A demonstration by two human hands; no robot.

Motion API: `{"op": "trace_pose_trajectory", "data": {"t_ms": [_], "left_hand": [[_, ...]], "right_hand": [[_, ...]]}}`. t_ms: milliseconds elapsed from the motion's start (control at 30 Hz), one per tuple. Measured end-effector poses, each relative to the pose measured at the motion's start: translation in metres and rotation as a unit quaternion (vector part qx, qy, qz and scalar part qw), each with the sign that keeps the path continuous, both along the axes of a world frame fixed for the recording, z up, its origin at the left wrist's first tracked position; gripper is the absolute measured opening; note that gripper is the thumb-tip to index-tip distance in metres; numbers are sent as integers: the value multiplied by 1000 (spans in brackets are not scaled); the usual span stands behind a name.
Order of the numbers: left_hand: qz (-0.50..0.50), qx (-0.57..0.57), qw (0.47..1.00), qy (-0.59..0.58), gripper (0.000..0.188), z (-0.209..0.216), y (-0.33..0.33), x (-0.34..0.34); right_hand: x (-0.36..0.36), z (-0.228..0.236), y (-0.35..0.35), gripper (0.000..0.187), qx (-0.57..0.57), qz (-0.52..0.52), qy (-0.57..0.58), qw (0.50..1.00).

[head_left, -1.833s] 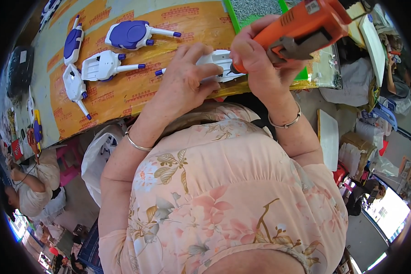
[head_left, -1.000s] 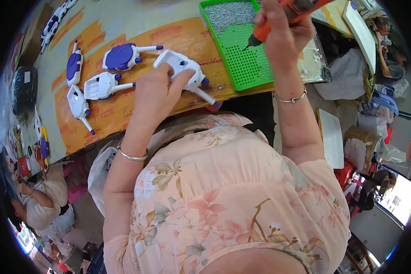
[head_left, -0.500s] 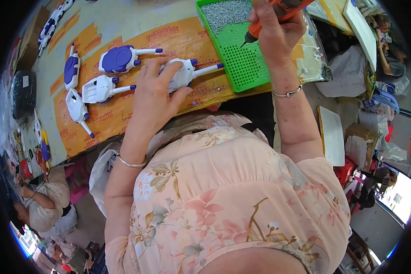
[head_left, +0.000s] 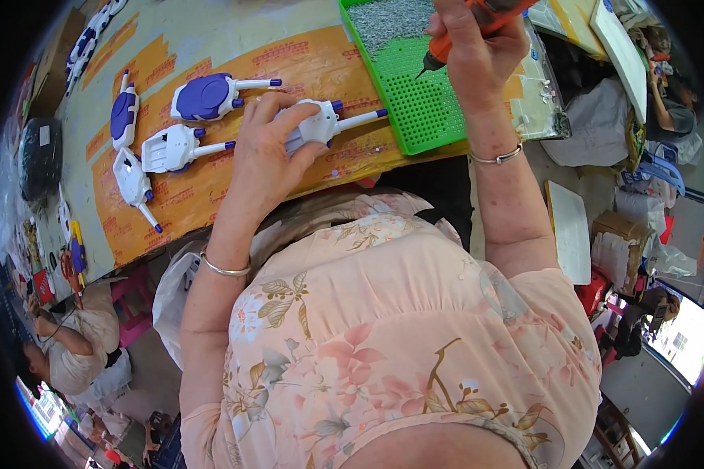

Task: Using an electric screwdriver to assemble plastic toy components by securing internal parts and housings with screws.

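My left hand (head_left: 264,148) lies over a white toy walkie-talkie (head_left: 321,121), with the thumb against its near side and the fingers round its far side. Its antenna with a purple tip points right, toward the green tray (head_left: 440,125). Raised over the tray, my right hand (head_left: 485,62) grips an orange electric screwdriver (head_left: 441,51), whose dark bit points down and left. Small silver screws (head_left: 387,23) fill the far part of the tray. Left of my left hand lie purple-backed walkie-talkies (head_left: 205,97) and open white ones (head_left: 169,149).
Orange tape (head_left: 313,66) covers much of the tabletop. A black plastic-wrapped bundle (head_left: 41,160) sits at the left edge, near scissors (head_left: 72,273). Further walkie-talkies (head_left: 86,43) line the far left. Other people (head_left: 74,352) are at left and far right.
My left thumb has closed in against the near side of the walkie-talkie. My right hand and the screwdriver have shifted very slightly to the right.
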State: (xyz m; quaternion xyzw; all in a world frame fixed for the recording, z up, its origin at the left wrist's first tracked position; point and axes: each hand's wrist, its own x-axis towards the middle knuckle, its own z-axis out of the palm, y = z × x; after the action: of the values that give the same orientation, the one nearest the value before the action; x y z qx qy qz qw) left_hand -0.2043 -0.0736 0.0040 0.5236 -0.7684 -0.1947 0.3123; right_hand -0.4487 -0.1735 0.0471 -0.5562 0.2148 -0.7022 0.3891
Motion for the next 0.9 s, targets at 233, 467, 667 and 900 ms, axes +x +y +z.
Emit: {"op": "trace_pose_trajectory", "data": {"t_ms": [233, 467, 667, 900], "left_hand": [[-1, 2, 999, 52, 42, -3, -3, -1], [-2, 22, 998, 65, 38, -3, -5, -2], [-9, 15, 999, 47, 40, -5, -8, -2], [-7, 2, 998, 54, 40, -8, -6, -2]], "right_hand": [[7, 16, 13, 27, 25, -68, 43, 996], [66, 13, 28, 41, -44, 69, -26, 996], [82, -6, 7, 38, -212, 129, -48, 967], [82, -5, 22, 32, -30, 81, 26, 996]]}}
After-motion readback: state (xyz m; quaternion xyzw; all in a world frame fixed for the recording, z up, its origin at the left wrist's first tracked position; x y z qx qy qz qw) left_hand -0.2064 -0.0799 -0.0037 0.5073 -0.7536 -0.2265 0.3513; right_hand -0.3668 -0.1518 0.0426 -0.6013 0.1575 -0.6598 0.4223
